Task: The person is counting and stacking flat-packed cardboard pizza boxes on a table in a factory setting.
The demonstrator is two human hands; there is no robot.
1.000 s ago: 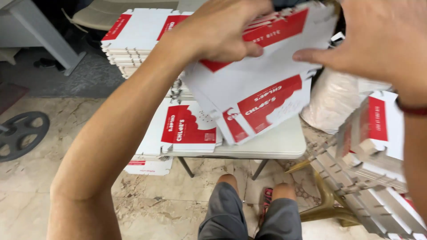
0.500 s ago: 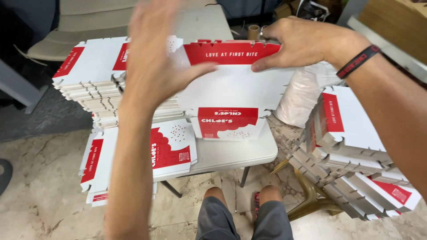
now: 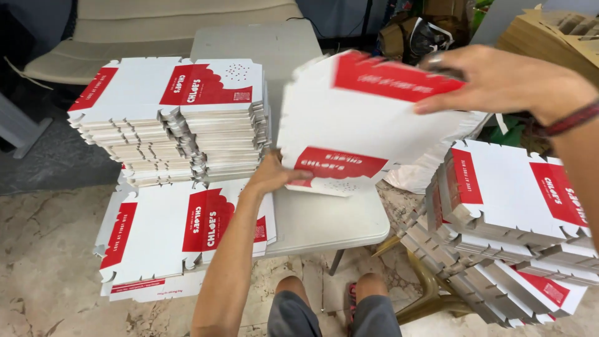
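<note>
White card with red panels, a flat box blank (image 3: 359,128) is held tilted above the grey surface (image 3: 324,218), well forward of the person's knees. The left hand (image 3: 274,176) pinches its lower edge near the red strip, grip clenched on the card; the right hand (image 3: 499,81) grips the top right edge, fingers (image 3: 437,103) lying over the upper red band. Left of it a tall stack (image 3: 181,125) stands close, its scalloped edges just beside the blank's left side. A low pile (image 3: 168,240) overhangs the surface's near left edge, and a leaning stack (image 3: 518,231) sits on the right, near the blank's lower right corner. Open room lies only on the bare surface below the blank and towards the far end. Half a second ago the blank faced flatter and the left hand was spread across its front; now that hand has dropped to the bottom edge and the sheet has tipped and swung rightward.
</note>
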